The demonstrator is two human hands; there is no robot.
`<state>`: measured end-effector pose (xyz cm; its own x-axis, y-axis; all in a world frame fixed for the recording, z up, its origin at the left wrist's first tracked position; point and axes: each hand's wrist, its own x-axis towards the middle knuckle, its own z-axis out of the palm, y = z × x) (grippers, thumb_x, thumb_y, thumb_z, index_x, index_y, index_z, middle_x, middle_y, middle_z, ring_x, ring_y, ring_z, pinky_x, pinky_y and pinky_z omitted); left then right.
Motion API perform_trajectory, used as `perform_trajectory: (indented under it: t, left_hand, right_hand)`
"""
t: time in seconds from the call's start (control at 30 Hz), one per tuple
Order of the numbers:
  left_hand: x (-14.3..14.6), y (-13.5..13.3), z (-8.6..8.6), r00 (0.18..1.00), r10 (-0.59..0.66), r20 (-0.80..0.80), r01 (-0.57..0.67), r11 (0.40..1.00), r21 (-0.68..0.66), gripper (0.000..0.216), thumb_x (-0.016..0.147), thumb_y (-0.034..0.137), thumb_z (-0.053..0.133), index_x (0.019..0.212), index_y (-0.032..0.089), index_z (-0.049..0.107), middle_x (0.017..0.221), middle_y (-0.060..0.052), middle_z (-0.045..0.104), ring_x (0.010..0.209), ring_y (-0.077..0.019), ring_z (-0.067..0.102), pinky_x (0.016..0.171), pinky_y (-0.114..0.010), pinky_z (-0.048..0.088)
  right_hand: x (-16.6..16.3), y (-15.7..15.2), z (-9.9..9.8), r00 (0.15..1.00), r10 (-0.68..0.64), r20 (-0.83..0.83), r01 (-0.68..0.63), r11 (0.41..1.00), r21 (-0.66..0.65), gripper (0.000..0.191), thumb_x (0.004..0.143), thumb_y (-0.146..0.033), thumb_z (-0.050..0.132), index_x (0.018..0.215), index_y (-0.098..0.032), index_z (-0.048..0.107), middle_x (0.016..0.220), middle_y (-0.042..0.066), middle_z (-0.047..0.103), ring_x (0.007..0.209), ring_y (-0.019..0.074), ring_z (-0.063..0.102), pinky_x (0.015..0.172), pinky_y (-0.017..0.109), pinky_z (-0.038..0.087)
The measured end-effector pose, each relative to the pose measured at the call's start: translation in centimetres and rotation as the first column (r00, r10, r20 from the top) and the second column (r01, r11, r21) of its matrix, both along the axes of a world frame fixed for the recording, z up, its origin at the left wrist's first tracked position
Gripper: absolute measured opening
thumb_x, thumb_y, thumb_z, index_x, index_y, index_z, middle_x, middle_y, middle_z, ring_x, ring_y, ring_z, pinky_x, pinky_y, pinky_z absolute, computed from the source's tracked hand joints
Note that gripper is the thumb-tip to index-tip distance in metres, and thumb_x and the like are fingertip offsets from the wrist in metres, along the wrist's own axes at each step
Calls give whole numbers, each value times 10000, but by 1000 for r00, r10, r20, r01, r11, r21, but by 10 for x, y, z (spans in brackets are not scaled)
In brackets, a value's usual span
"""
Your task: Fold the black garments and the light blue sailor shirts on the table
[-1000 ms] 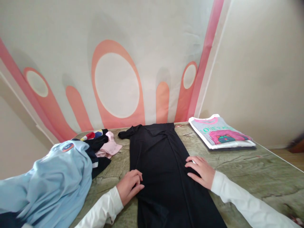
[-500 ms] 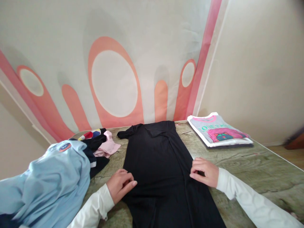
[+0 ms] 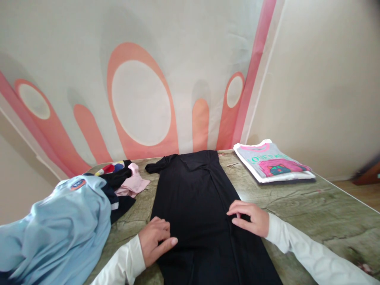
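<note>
1. Black garment [image 3: 196, 206]: lower centre of frame, spread on the wood-patterned surface [image 3: 299, 213], between the two hands. Long axis runs top to bottom, leaning slightly right toward the lower edge.
2. Left hand [image 3: 156, 239]: at the garment's left edge, thumb reaching over the black cloth. Grip loose, half-curled, nothing visibly pinched.
3. Right hand [image 3: 251, 217]: over the garment's right side, fingertips by the long crease. Grip slack, gap between thumb and fingers, no cloth caught in it.
4. Nearer hand: about even, one per long side; right fingertips reach farther in from their edge.
5. Cut off: garment's bottom end runs out of the lower frame.
6. Hard to make out: dark-on-dark folds; fingertips probably rest on the cloth, but contact unclear. Left fingertips partly hidden by the hand itself.
7. Around: folded stack [image 3: 276, 166] at right, well apart; light blue shirt [image 3: 68, 225] at lower left, cut by the frame; pink cloth [image 3: 134, 183] above it, bunched.
</note>
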<state>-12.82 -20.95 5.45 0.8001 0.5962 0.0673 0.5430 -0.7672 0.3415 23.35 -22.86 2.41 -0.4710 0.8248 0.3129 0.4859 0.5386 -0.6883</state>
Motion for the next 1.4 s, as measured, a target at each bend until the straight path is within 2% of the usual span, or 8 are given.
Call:
perform_trajectory:
  t: [0.3,0.43,0.6,0.9,1.07,1.2,1.3,1.4]
  left_hand:
    - [66,69,5,995,-71,67,69,997,35,257,874,306,345,877,192,575,882,-34,581,814,-146,548,747,-266,416]
    - [118,103,-12,997,-81,-14,82,988,128,246,821,219,423,1026,191,556,1099,-50,553,1012,-178,506,888,-303,400]
    - [157,108,-29,998,43,-54,-32,982,187,368,780,309,506,1119,167,505,1189,-90,490,1081,-244,448,899,-384,392]
    - [163,101,-26,999,46,2,-45,990,136,308,734,368,567,999,213,557,1120,-78,507,1073,-278,441,882,-457,374]
    - [165,91,-34,988,-152,20,152,988,18,333,767,292,531,1093,219,530,1233,-64,487,1196,-282,365,964,-530,265]
    - [156,99,-24,953,-270,134,297,920,-256,286,805,173,431,1047,196,582,1029,-17,633,967,-164,573,888,-306,412]
    - [147,116,-12,967,-158,201,216,925,-312,302,799,141,409,1040,167,589,888,-7,673,822,-119,617,781,-209,461]
    - [147,138,-6,981,-44,188,68,991,-120,276,759,124,451,980,157,614,927,-31,655,879,-147,595,849,-258,439]
  right_hand:
    - [-4,79,1,960,-236,149,224,970,94,180,801,-253,467,893,-187,607,893,56,551,662,117,532,643,265,451]
    - [-30,82,-4,899,-353,259,321,934,157,152,784,-316,499,823,-190,575,800,27,522,632,119,505,616,262,417]
    - [-36,77,-14,797,-487,356,455,873,174,137,746,-307,534,786,-178,514,751,17,510,622,121,487,588,251,371]
    - [-24,85,-12,831,-492,260,506,862,13,143,709,-274,520,592,-192,519,550,-9,533,527,116,479,533,242,345]
    - [-24,83,-7,874,-477,93,480,877,-18,176,738,-320,492,636,-187,546,562,-11,556,525,114,502,541,239,380]
    - [-19,86,-7,910,-377,172,391,918,-61,204,752,-334,490,650,-183,580,565,-4,567,524,120,504,517,241,368]
    - [-13,90,-8,894,-409,182,413,911,17,172,765,-294,483,700,-177,592,612,5,567,560,125,507,550,249,385]
    - [-13,90,-9,888,-416,196,397,909,130,109,743,-208,500,772,-165,597,740,26,560,604,116,506,617,258,412]
